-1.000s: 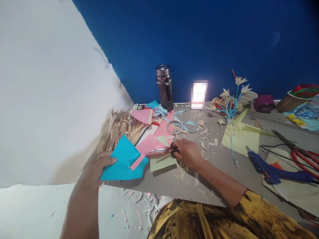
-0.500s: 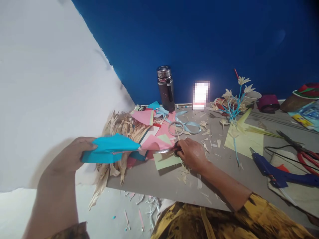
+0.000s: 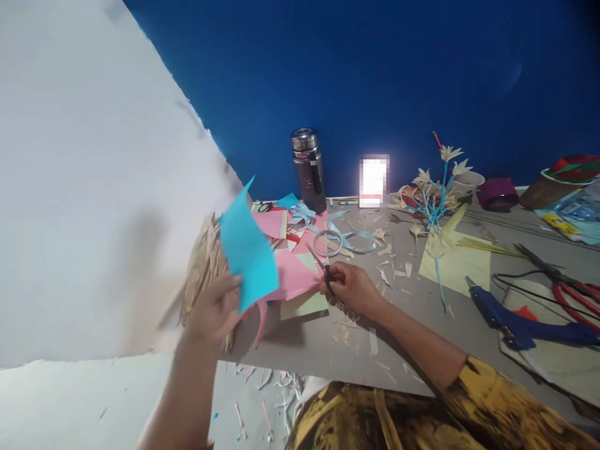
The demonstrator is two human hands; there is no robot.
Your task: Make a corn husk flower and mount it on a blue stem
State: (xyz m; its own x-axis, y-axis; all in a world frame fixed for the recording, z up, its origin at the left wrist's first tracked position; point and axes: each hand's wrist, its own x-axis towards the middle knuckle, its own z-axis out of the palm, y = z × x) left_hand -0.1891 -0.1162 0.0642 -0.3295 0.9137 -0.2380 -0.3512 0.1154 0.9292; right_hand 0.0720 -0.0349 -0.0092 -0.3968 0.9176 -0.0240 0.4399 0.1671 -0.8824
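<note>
My left hand is closed on a bright blue sheet of paper, which it holds raised and upright over the left side of the table. In my right hand is a pair of scissors, the fingers wrapped round the dark handles and the blades pointing up and left. A pink sheet reaches to the right hand's fingertips; whether they pinch it I cannot tell. Beneath it shows a pale green paper. A thin pink strip curls down below the blue sheet.
Dried husks lie at the left by the white wall. A flask stands behind a tape ring and ribbon. On the right are a blue-stemmed husk flower spray, a glue gun and red-handled pliers. Scraps litter the table.
My left hand has moved right and turned the blue sheet upright, away from the scissors. The scissors have swung from pointing left to pointing up and left. The pink sheet has shifted toward my right hand.
</note>
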